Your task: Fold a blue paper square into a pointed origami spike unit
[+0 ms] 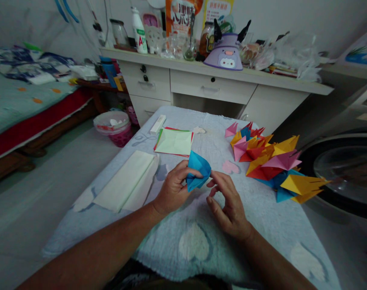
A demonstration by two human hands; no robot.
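Observation:
A partly folded blue paper piece (199,168) is held above the cloth-covered table, its layers spread apart. My left hand (176,186) grips it from the left, with the thumb pressed on its inner face. At its right edge, the forefinger of my right hand (227,201) touches or nearly touches the paper; the thumb and fingers of that hand are apart. Behind the hands lies a stack of square paper sheets (174,141), pale green on top with red and green edges below. Folded paper cranes (262,157) in yellow, red, pink and blue cluster on the right.
A folded white sheet (126,181) lies left of my hands, and a small white box (158,124) behind it. A white desk (207,84) with jars and bottles stands beyond the table (195,241). On the floor is a pink bin (119,137); a washing machine (347,169) stands right.

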